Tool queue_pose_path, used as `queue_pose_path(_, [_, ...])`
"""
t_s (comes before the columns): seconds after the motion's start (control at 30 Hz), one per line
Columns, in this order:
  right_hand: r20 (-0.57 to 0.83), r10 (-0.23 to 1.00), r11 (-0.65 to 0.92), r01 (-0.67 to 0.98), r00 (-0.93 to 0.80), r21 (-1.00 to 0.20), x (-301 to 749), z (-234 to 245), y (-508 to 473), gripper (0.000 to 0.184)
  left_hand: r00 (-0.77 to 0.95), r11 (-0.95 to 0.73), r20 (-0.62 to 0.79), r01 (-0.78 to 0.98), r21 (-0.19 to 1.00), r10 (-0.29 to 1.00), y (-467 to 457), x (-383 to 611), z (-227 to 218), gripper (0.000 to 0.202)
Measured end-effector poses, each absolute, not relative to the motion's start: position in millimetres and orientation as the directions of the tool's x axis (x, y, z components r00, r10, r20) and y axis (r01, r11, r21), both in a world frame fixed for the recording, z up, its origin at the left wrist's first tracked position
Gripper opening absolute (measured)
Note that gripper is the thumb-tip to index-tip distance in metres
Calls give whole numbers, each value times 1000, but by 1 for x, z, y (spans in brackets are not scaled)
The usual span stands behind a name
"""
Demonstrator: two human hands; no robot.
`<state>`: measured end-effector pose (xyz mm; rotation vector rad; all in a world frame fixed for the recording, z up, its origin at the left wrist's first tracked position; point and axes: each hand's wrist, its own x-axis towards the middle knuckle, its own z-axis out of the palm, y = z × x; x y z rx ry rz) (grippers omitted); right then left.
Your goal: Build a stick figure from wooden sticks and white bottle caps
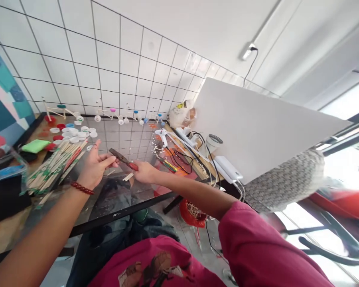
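Observation:
My right hand [143,172] is closed around the red handles of a pair of pliers [122,158], whose dark metal jaws point up and left. Close to those jaws, my left hand [96,162] has thumb and fingers pinched together; what they hold, if anything, is too small to make out. Short cut sticks [127,177] lie on the glass table just below the pliers. Left of my left hand is a big pile of paper-wrapped wooden sticks [55,165]. Behind that pile sit several white bottle caps [74,133], with a few red and blue ones among them.
Small stick-and-cap models [112,113] line the back edge by a wire grid [107,59]. A white glue gun [161,136] with its cord lies to the right, near a power strip [227,167] and a large white board [257,123]. A red bin [193,213] stands below.

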<state>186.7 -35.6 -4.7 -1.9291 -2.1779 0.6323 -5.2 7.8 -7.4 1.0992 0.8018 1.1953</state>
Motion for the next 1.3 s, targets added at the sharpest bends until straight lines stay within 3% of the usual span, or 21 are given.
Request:
queue_pose_path(0.37, [-144,983,52,931,-111,-361,190,-3,-27,36,121,87,-56,-266,960,991,30,8,-13,120])
queue_pose_path(0.57, [-179,979,1,886,-94,-463,190,-6,-14,42,66,-43,58,-215,976,996,26,9,-7,126])
queue_pose_path(0.73, [-187,978,-2,888,-95,-460,186,-1,-9,40,50,-126,145,-269,955,988,23,8,-7,114])
queue_pose_path(0.93, [-99,994,1,893,-50,-450,191,-1,9,31,-24,-70,67,-186,980,997,43,32,20,97])
queue_pose_path(1.1, [-48,998,-49,897,31,-440,195,7,28,34,-86,41,-53,-141,989,995,62,52,44,98])
queue_pose_path(1.3, [-31,994,-107,912,103,-397,197,9,5,43,-153,173,-217,-257,951,964,60,30,14,88])
